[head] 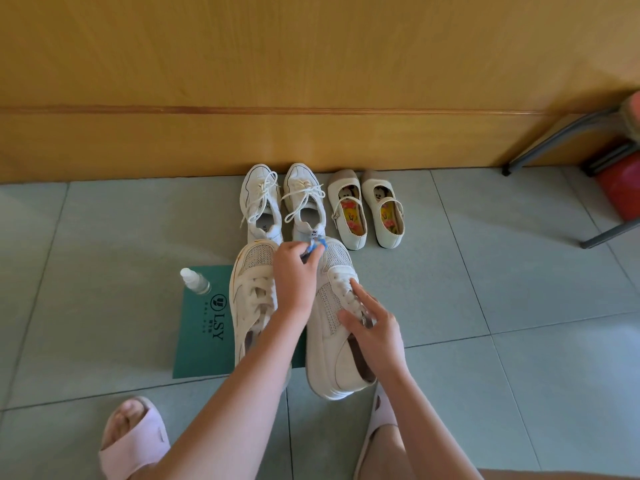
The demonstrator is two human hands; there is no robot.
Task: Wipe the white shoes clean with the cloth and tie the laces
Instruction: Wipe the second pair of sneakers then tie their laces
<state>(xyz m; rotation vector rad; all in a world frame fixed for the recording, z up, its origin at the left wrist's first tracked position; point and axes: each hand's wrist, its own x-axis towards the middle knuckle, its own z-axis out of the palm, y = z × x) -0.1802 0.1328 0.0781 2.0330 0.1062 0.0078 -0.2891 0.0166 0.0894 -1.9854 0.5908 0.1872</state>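
Two large white sneakers lie side by side in front of me, the left sneaker [251, 299] on a green mat [204, 327], the right sneaker [332, 344] partly off it. My left hand [294, 278] reaches across between them and pinches a small blue and white cloth [317, 244] at the toe of the right sneaker. My right hand [372, 327] rests on the right sneaker's laces and tongue, fingers spread, holding the shoe steady. The laces of both sneakers look loose.
A small clear spray bottle [194, 282] stands on the mat's far left corner. Against the wooden wall sit a smaller white laced pair [282, 202] and cream strap shoes [367, 209]. A metal chair frame [588, 143] stands at right. My feet in pink slippers [133, 441] are near.
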